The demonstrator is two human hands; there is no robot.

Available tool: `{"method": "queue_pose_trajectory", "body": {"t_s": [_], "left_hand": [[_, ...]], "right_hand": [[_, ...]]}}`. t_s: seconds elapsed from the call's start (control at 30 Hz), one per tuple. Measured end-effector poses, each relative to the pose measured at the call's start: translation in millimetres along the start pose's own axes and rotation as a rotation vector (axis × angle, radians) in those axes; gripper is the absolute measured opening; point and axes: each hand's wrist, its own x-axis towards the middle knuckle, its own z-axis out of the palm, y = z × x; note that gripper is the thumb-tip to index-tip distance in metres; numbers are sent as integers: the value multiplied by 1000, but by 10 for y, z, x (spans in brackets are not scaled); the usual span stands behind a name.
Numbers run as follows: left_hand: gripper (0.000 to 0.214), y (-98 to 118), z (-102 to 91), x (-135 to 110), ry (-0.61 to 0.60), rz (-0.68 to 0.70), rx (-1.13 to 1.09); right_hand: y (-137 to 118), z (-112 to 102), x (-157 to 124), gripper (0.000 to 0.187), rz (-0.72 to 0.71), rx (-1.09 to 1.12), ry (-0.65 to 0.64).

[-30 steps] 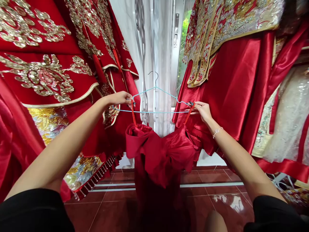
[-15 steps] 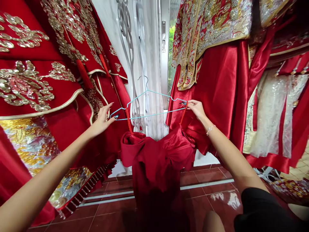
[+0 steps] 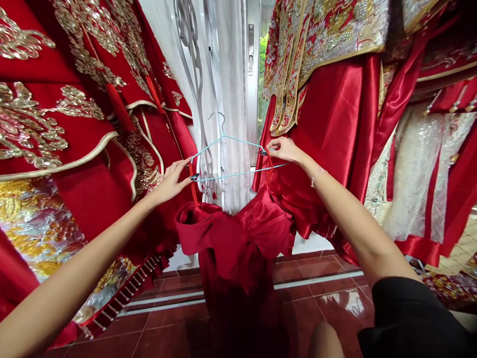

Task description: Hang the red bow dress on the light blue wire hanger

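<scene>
On my far left hangs a red gown (image 3: 74,164) embroidered in gold. My left hand (image 3: 171,181) has its fingers (image 3: 181,171) closed around one end of a light-blue wire coat hanger (image 3: 238,173), with a thin red strap (image 3: 193,186) just beside them. The hanger sits before a sheer white curtain (image 3: 233,99), above a crumpled red satin dress (image 3: 234,233). My right hand (image 3: 286,150) pinches its fingers together on the hanger's other end and a second thin red strap (image 3: 269,164). Further right hangs a red satin gown (image 3: 328,124) with a gold-beaded top.
</scene>
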Motion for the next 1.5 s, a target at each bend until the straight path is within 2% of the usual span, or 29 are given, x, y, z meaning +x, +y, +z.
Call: {"method": "queue_pose_trajectory", "body": {"t_s": [0.1, 0.23, 0.3, 0.43, 0.5, 0.57, 0.63, 0.73, 0.8, 0.87, 1.0, 1.07, 1.13, 1.23, 1.37, 1.43, 1.5], "left_hand": [[79, -21, -4, -35, 10, 51, -20], [80, -39, 24, -181, 104, 164, 33], [78, -24, 36, -288, 142, 212, 79], [66, 79, 30, -550, 256, 218, 169], [55, 143, 35, -701, 267, 255, 158], [43, 197, 65, -847, 146, 317, 91], [37, 245, 113, -960, -56, 332, 23], [39, 319, 161, -1020, -272, 254, -18], [41, 370, 143, -991, -364, 186, -48], [40, 414, 90, -942, -492, 126, -126], [32, 445, -15, -923, -800, 37, -331], [31, 418, -35, -960, -847, 1, -371], [31, 365, -50, -998, -784, -22, -363], [28, 270, -108, -1019, -607, -28, -321], [24, 162, -248, -1022, -476, 12, -279], [24, 114, -293, -1049, -413, 43, -255], [24, 78, -298, -1097, -343, 95, -176]], "right_hand": [[-75, 59, -88, 10, -39, -158, -24], [-103, 241, -271, 14, -211, -473, 200], [-96, 291, -275, 18, -278, -583, 274], [-168, 182, -194, 31, -354, -640, 340], [-247, 115, -287, 27, -379, -619, 356], [-286, 130, -535, 22, -377, -601, 324], [-230, 247, -886, 21, -315, -586, 179], [54, 511, -1393, 19, -51, -540, -146], [314, 655, -1606, 16, 168, -477, -258], [559, 737, -1700, 16, 297, -419, -307], [857, 765, -1707, 13, 419, -316, -387], [915, 746, -1716, 17, 471, -269, -345], [937, 719, -1750, 17, 500, -216, -239], [933, 680, -1827, 18, 528, -84, -80], [831, 679, -1922, 23, 556, 167, 17], [719, 724, -1979, 22, 546, 336, 49], [569, 799, -2060, 20, 527, 601, 125]]}}
